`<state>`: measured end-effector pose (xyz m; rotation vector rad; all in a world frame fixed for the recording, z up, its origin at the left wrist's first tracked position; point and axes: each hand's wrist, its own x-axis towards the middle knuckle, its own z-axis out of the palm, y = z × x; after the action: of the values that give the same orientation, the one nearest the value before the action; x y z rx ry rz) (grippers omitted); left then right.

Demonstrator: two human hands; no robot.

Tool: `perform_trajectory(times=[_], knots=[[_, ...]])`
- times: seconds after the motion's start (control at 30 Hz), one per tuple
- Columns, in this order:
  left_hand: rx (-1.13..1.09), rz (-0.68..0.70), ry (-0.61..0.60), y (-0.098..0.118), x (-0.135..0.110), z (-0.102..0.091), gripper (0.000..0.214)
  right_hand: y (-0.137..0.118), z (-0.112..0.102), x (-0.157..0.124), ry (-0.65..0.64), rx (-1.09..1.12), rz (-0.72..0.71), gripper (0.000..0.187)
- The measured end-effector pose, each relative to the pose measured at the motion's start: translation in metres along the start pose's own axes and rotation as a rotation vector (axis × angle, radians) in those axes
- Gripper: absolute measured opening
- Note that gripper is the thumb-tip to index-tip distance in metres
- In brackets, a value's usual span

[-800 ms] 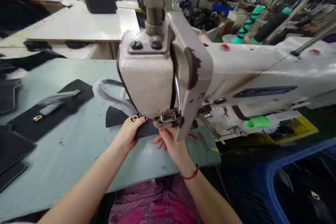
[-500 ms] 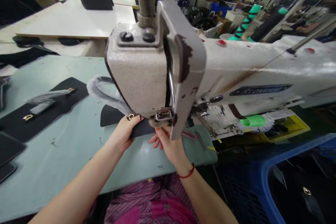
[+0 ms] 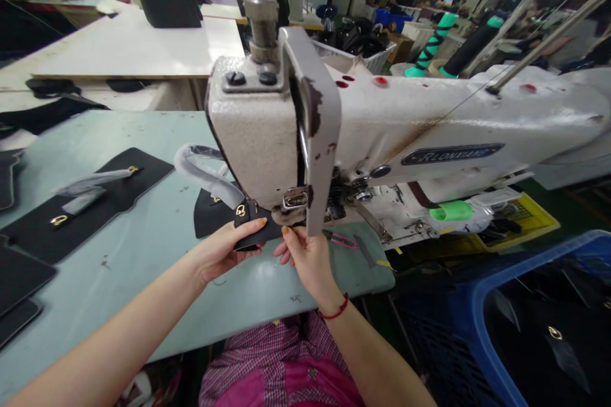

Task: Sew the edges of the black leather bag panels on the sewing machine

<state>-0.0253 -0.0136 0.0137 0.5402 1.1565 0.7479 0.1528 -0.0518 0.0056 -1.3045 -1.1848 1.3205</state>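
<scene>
A white industrial sewing machine [image 3: 363, 133] stands on the pale green table [image 3: 143, 248]. Under its head lies a black bag panel [image 3: 214, 216] with a gold ring and a plastic-wrapped handle [image 3: 200, 172]. My left hand [image 3: 222, 248] grips the panel's near edge, thumb on top, fingers underneath. My right hand [image 3: 305, 257] pinches the same panel right below the presser foot, where the machine head hides its fingertips.
More black panels with gold hardware [image 3: 90, 197] lie at the table's left. A blue crate [image 3: 539, 318] holding black pieces stands at the right. Pink snips [image 3: 344, 241] rest beside the machine. A black handbag [image 3: 167, 0] sits on the white table behind.
The view shifted a little to the right. My left hand has drawn the panel's edge slightly toward me and its thumb now lies on top. The right hand stays under the machine head.
</scene>
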Motion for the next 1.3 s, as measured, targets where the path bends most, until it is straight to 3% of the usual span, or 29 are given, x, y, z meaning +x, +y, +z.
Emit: perform_trajectory(times=[0.33,0.73,1.03,1.3], knots=[[0.169,0.128,-0.038,0.006,-0.005,0.009,0.031,0.0,0.005,-0.007,-0.008,0.092,0.035,0.048],[0.184,0.151,-0.064,0.011,0.005,0.003,0.023,0.004,0.013,0.0,0.041,0.122,0.039,0.051],[0.158,0.187,-0.042,0.014,0.008,0.003,0.02,0.005,0.035,-0.003,0.172,0.212,0.09,0.048],[0.146,0.197,-0.042,0.014,0.011,-0.001,0.019,0.002,0.047,0.001,0.211,0.283,0.085,0.041]])
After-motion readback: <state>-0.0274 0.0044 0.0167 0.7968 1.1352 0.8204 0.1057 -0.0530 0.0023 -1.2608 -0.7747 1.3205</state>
